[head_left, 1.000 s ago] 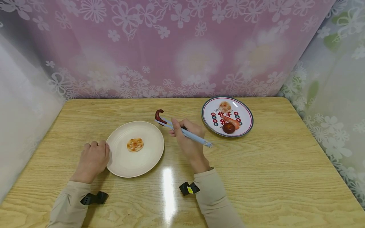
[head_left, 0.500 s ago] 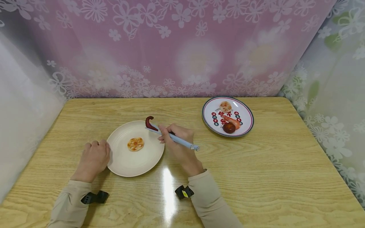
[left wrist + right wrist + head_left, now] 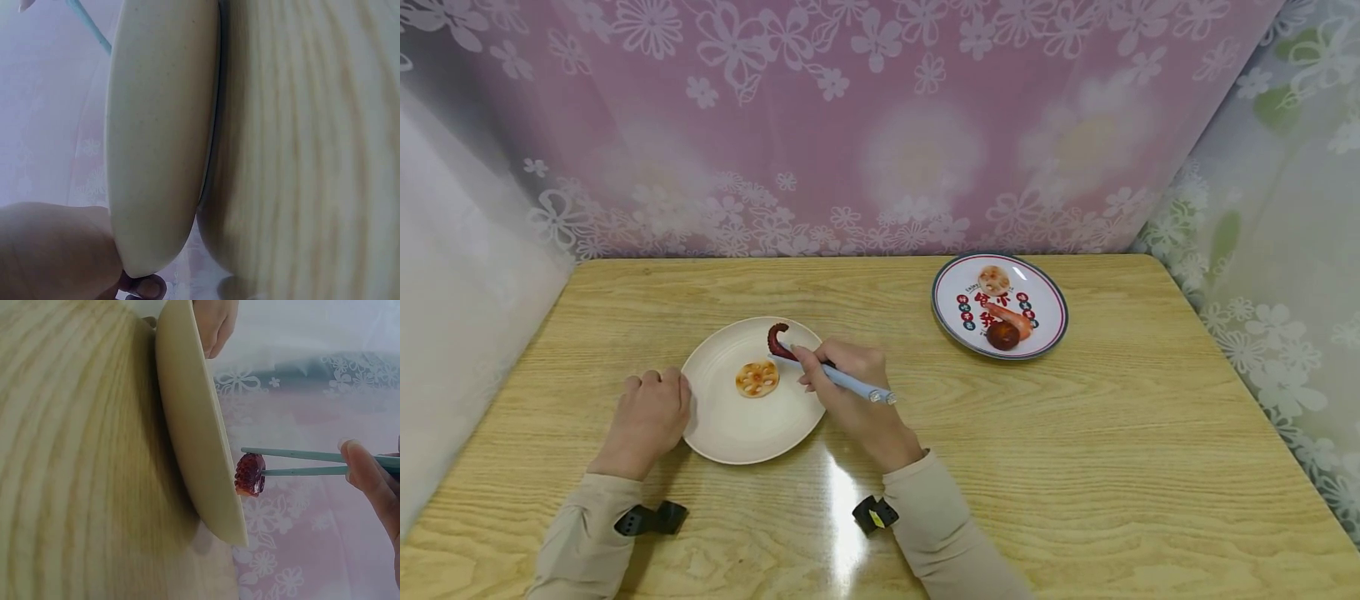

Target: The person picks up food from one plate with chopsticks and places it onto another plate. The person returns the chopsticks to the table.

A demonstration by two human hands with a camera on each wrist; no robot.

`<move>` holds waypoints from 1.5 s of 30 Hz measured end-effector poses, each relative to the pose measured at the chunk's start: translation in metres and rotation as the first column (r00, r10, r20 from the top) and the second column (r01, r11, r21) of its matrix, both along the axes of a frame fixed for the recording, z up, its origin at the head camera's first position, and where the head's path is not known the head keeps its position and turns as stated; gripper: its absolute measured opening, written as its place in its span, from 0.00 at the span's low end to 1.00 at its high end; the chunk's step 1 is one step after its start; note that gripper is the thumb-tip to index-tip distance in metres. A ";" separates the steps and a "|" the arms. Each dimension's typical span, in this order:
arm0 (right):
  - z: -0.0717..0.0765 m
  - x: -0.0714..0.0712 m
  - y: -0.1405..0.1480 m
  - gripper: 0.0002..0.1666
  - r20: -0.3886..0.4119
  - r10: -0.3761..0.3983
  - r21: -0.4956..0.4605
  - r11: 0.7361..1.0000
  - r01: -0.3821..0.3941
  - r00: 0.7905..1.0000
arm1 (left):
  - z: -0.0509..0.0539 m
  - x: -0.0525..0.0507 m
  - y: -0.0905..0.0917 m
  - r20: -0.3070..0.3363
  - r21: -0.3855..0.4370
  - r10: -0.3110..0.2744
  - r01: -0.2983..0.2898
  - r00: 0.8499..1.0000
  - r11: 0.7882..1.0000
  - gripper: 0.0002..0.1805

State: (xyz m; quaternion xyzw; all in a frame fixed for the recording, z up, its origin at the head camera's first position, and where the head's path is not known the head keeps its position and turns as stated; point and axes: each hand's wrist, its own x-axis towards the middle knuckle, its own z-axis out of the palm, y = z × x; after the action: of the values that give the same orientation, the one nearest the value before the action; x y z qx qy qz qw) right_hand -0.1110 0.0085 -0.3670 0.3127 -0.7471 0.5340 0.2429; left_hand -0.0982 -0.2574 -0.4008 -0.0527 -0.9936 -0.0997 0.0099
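Hanging from the tips of two light blue chopsticks (image 3: 850, 382), a dark red tentacle piece (image 3: 774, 343) is left of the centre of the frame, above the upper right part of the cream plate (image 3: 741, 437). The right wrist view shows it at the level of the rim or a little over it; whether it touches the plate, I cannot tell. Just beside it, to the lower left, one lotus slice (image 3: 757, 379) lies flat on the same plate. The right hand (image 3: 867, 421) holds the chopsticks with bent fingers, and their tips are narrow around the piece. The left hand (image 3: 651, 417), at the left edge of the plate, has curled fingers and seems to hold the rim steady. In my judgement, the step is the placing of this piece on the cream plate; the next move calls for a small lowering and a gentle opening of the chopsticks, without pushing the slice. Farther, in the upper right of the worktop (image 3: 1112, 442), a printed plate (image 3: 1051, 304) carries another lotus slice (image 3: 994, 281), a shrimp (image 3: 1017, 321) and a brown round piece (image 3: 1003, 336). Behind everything is a pink flowered curtain (image 3: 917, 167).
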 end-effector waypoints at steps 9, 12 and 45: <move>-0.005 0.001 -0.003 0.14 0.005 0.005 0.021 1.000 -0.005 1.000 | 0.001 -0.001 0.000 0.014 -0.017 -0.004 0.004 1.000 1.000 0.17; -0.007 0.001 -0.003 0.15 0.008 0.004 0.033 0.999 -0.004 1.000 | 0.000 0.000 0.000 0.016 -0.018 0.000 0.001 1.000 1.000 0.17; -0.010 -0.003 -0.002 0.16 0.045 -0.041 0.039 0.998 0.039 0.998 | 0.000 0.001 0.000 -0.027 0.001 -0.007 0.007 1.000 1.000 0.16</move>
State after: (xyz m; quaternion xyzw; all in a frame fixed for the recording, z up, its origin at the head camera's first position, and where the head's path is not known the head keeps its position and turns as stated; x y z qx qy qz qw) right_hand -0.1141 0.0061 -0.3766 0.2900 -0.7686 0.5216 0.2304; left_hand -0.0972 -0.2576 -0.4010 -0.0577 -0.9931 -0.0994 0.0229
